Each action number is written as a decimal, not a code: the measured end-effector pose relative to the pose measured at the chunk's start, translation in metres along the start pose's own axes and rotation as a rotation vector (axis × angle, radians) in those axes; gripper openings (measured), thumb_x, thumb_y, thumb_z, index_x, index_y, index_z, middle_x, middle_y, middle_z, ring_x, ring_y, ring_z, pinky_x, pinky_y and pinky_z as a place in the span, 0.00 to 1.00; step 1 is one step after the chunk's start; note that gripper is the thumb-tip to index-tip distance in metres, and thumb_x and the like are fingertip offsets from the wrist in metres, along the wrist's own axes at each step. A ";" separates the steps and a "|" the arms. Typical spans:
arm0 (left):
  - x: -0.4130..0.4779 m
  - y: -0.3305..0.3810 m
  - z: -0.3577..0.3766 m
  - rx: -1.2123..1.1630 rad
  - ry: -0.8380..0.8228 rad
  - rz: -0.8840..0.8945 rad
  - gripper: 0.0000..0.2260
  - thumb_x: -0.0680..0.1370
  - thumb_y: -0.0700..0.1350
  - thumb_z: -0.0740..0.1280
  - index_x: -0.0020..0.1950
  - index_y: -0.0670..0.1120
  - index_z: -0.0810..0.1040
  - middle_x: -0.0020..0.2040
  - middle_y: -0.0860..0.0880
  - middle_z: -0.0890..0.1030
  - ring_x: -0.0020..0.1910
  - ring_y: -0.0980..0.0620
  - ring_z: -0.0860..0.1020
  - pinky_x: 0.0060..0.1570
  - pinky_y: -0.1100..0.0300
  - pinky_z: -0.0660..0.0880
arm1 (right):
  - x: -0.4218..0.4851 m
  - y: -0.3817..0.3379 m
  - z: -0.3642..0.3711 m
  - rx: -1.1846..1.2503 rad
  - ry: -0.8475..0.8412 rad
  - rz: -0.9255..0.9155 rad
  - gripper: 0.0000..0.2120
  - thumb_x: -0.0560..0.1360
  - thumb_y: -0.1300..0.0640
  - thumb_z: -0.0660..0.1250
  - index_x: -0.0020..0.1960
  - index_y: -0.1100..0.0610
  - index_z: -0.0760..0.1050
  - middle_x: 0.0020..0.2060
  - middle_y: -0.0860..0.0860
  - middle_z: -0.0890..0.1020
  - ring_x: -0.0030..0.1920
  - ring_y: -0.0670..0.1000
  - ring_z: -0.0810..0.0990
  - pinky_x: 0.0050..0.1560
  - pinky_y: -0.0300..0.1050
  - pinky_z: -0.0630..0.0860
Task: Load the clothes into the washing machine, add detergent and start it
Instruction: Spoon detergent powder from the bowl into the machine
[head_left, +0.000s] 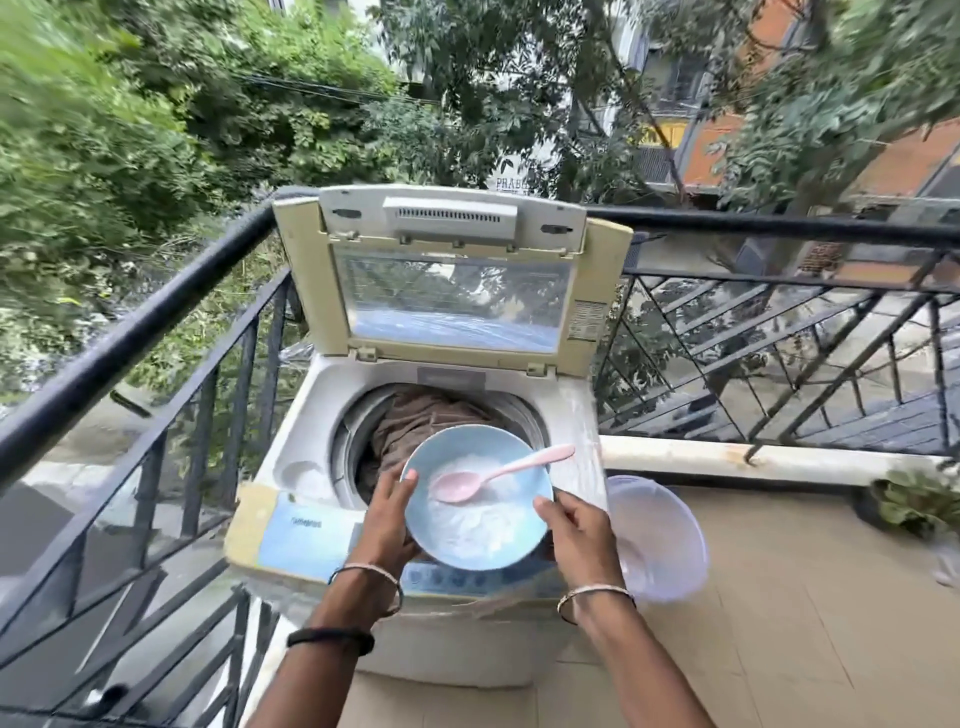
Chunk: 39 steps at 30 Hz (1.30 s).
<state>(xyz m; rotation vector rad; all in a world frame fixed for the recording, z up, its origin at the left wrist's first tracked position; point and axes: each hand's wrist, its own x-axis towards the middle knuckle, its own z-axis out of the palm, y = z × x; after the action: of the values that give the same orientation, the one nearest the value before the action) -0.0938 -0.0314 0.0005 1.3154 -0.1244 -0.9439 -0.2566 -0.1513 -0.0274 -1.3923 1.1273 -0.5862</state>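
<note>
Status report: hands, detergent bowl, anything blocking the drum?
Left hand and right hand both grip the blue bowl. White powder and pink spoon in it, over the drum's front. Brown clothes in, lid up, nothing blocking.

We are holding a pale blue bowl (467, 441) over the front of the washing machine (582, 415), our left hand (387, 512) and right hand (576, 535) gripping its rim. White detergent powder (483, 525) and a pink spoon (506, 471) are lying inside. Brown clothes (426, 415) are filling the drum beneath the raised lid (452, 291). A clear tub (660, 540) is sitting just right of the machine.
</note>
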 end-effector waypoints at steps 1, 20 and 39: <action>0.001 0.003 -0.007 -0.004 0.004 -0.006 0.13 0.82 0.49 0.59 0.65 0.49 0.71 0.57 0.42 0.79 0.45 0.45 0.80 0.31 0.52 0.80 | 0.000 0.000 0.008 -0.005 -0.008 0.013 0.16 0.65 0.42 0.67 0.41 0.54 0.80 0.31 0.48 0.81 0.36 0.51 0.76 0.38 0.48 0.71; 0.147 0.026 -0.009 0.058 0.011 -0.314 0.14 0.81 0.52 0.58 0.48 0.44 0.78 0.38 0.47 0.79 0.32 0.53 0.77 0.25 0.66 0.75 | 0.104 -0.007 0.024 -0.048 0.053 0.149 0.22 0.66 0.36 0.62 0.48 0.51 0.78 0.44 0.59 0.84 0.49 0.62 0.83 0.53 0.65 0.79; 0.312 0.008 0.034 -0.310 0.037 -0.482 0.22 0.74 0.54 0.69 0.66 0.48 0.74 0.64 0.49 0.75 0.57 0.45 0.78 0.58 0.50 0.73 | 0.141 -0.008 -0.019 0.085 0.265 0.214 0.09 0.80 0.51 0.63 0.52 0.52 0.81 0.48 0.49 0.86 0.52 0.54 0.84 0.56 0.56 0.80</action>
<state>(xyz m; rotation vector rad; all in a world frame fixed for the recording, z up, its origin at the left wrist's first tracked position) 0.0901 -0.2591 -0.1128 1.0887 0.3716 -1.2854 -0.2133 -0.2846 -0.0545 -1.1254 1.4262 -0.6690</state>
